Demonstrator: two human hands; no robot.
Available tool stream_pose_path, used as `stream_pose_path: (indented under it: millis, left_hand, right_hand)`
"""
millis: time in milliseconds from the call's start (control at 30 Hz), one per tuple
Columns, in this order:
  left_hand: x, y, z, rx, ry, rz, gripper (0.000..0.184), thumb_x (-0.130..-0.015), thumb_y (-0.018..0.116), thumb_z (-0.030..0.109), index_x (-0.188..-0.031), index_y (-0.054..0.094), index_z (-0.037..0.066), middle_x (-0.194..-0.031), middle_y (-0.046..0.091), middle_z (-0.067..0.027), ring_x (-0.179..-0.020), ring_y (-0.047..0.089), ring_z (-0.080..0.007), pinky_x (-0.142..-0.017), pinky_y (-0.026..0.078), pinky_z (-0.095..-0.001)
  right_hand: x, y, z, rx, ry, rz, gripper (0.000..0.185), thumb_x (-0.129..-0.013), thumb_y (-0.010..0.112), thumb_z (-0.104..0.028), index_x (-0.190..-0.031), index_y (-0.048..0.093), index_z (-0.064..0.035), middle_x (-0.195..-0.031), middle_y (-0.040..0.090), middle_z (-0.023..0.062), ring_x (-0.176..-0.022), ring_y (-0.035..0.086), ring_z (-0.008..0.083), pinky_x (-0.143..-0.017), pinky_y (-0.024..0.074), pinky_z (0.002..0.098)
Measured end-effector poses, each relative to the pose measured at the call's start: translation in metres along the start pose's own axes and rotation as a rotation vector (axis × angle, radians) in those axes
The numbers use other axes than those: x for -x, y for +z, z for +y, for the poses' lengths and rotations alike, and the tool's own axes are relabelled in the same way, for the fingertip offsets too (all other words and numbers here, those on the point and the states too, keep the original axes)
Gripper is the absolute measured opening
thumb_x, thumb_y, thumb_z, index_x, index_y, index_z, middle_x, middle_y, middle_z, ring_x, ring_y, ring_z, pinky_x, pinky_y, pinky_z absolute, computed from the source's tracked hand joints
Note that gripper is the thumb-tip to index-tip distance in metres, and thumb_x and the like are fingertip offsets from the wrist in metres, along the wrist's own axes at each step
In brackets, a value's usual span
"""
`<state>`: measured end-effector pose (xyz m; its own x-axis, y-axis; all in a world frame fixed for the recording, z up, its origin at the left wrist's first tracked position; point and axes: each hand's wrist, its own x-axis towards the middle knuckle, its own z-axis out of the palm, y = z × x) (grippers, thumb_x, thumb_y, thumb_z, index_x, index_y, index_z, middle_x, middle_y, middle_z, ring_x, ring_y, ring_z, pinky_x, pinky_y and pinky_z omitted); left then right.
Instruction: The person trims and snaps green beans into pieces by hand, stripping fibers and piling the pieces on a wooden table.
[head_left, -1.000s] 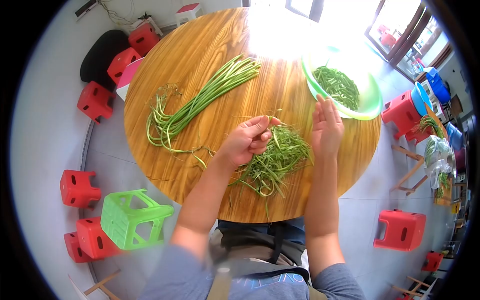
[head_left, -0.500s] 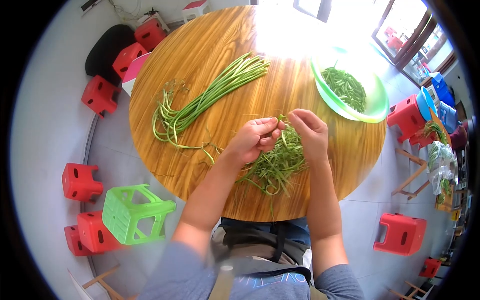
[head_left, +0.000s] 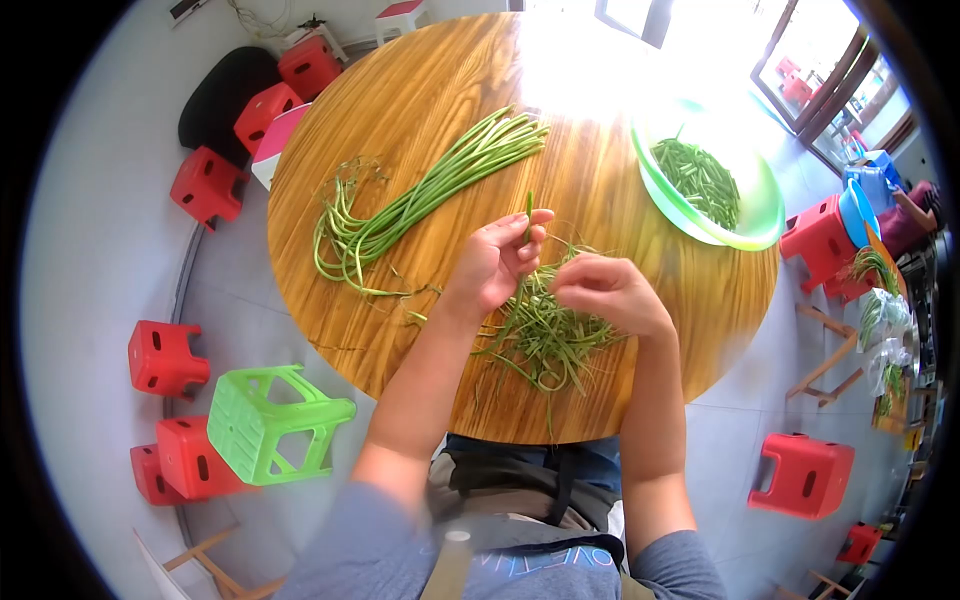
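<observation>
My left hand (head_left: 497, 262) is closed around a garlic scape (head_left: 528, 222), whose cut tip sticks up above the fingers and whose stem runs down below the palm. My right hand (head_left: 612, 292) hovers just over a tangled heap of thin green trimmings (head_left: 545, 345), its fingers bent together. Whatever may be between those fingers is hidden. Left of my hands, a bundle of long garlic scapes (head_left: 430, 195) lies on the table, with curled ends toward me. A green-rimmed basin (head_left: 755, 238) at the right holds short cut green pieces (head_left: 698, 187).
The round wooden table (head_left: 590, 180) is in front of me, with glare at its far edge. A green stool (head_left: 245, 425) and several red stools (head_left: 168, 357) stand on the floor at left. Another red stool (head_left: 803, 475) is at right. A person (head_left: 908, 218) is at the far right.
My hands have come apart. The right hand has moved down over the trimmings, while the left has risen slightly with the scape now upright in its fingers.
</observation>
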<state>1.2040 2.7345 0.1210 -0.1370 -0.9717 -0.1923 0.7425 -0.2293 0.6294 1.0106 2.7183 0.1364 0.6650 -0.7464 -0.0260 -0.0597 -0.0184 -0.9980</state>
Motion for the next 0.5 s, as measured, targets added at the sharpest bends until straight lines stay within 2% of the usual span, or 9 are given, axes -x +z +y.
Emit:
stream_pose_path:
  millis: [67, 167, 300, 367, 500]
  left_hand:
    - [0.005, 0.012, 0.001, -0.022, 0.016, 0.036, 0.024, -0.092, 0.044, 0.009, -0.109, 0.053, -0.005, -0.075, 0.055, -0.0018, -0.055, 0.043, -0.0063, -0.050, 0.035, -0.0180]
    - [0.006, 0.011, 0.002, -0.096, -0.012, -0.040, 0.023, -0.091, 0.045, 0.010, -0.108, 0.057, -0.002, -0.073, 0.055, -0.0011, -0.056, 0.045, -0.0064, -0.049, 0.035, -0.0181]
    - [0.011, 0.018, -0.007, -0.345, -0.031, -0.036, 0.021, -0.091, 0.048, 0.013, -0.104, 0.060, 0.002, -0.071, 0.055, 0.0001, -0.057, 0.045, -0.0058, -0.048, 0.034, -0.0182]
    - [0.008, 0.018, -0.018, -0.456, -0.033, -0.066, 0.021, -0.091, 0.049, 0.013, -0.103, 0.061, 0.002, -0.071, 0.055, 0.0004, -0.057, 0.045, -0.0055, -0.048, 0.034, -0.0182]
    - [0.008, 0.023, -0.025, -0.467, -0.038, -0.063, 0.020, -0.091, 0.049, 0.014, -0.099, 0.062, 0.001, -0.071, 0.056, -0.0003, -0.055, 0.045, -0.0052, -0.047, 0.035, -0.0182]
  right_hand:
    - [-0.002, -0.003, 0.006, -0.075, -0.117, 0.135, 0.009, -0.082, 0.066, -0.008, -0.081, 0.061, -0.0013, -0.069, 0.050, -0.0073, -0.060, 0.041, 0.0000, -0.051, 0.0315, 0.0177]
    - [-0.003, -0.007, 0.006, -0.092, -0.164, 0.231, 0.009, -0.083, 0.065, -0.008, -0.086, 0.060, -0.0011, -0.073, 0.052, -0.0058, -0.061, 0.042, -0.0004, -0.050, 0.0313, 0.0166]
    - [-0.010, 0.004, 0.001, -0.102, -0.158, 0.464, 0.018, -0.084, 0.063, -0.007, -0.100, 0.061, 0.0007, -0.083, 0.056, -0.0021, -0.065, 0.048, 0.0031, -0.056, 0.0400, 0.0168]
    - [-0.015, 0.003, 0.017, -0.017, -0.184, 0.453, 0.019, -0.084, 0.064, -0.009, -0.101, 0.062, -0.0004, -0.083, 0.059, -0.0012, -0.071, 0.053, 0.0048, -0.061, 0.0422, 0.0186]
    - [-0.015, 0.007, 0.019, -0.112, -0.122, 0.503, 0.020, -0.084, 0.064, -0.014, -0.098, 0.063, 0.0007, -0.082, 0.061, 0.0004, -0.076, 0.055, 0.0048, -0.065, 0.0441, 0.0212]
